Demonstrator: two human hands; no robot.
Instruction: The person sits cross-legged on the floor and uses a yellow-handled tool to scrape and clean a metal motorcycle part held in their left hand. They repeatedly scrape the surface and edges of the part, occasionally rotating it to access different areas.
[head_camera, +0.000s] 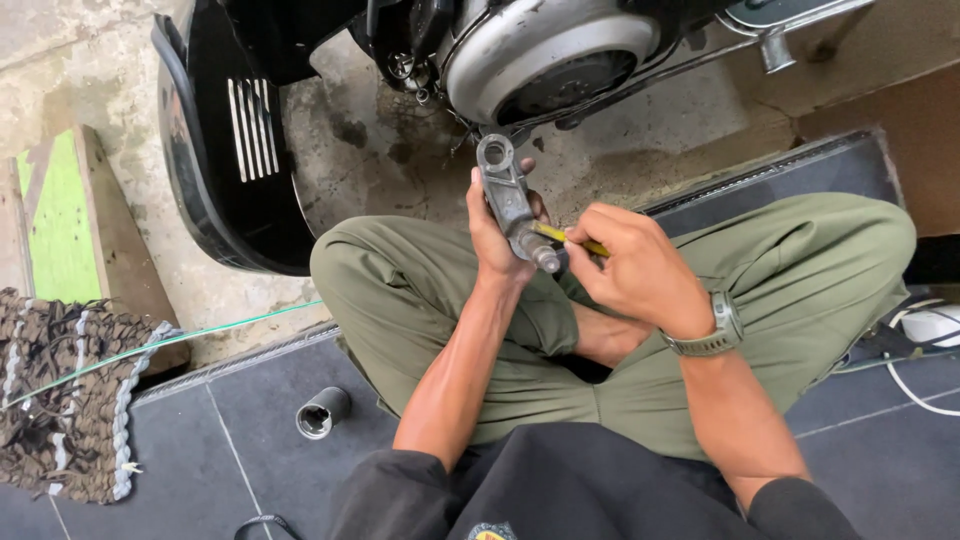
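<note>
I sit cross-legged on dark tiles. My left hand (492, 232) grips a grey metal lever arm (506, 192) with a round eye at its top end and a short shaft at its lower end. My right hand (628, 268), with a watch on the wrist, holds a thin yellow-handled tool (560, 236) whose tip meets the lever near the shaft. Both hands hover above my knees, just below the scooter's engine.
A black scooter body panel (215, 150) and silver engine cover (545, 50) stand ahead on stained concrete. A dark socket (322, 412) lies on the tiles at left. A woven mat (60, 390) and a green board (55, 215) are far left; white cables (925, 370) at right.
</note>
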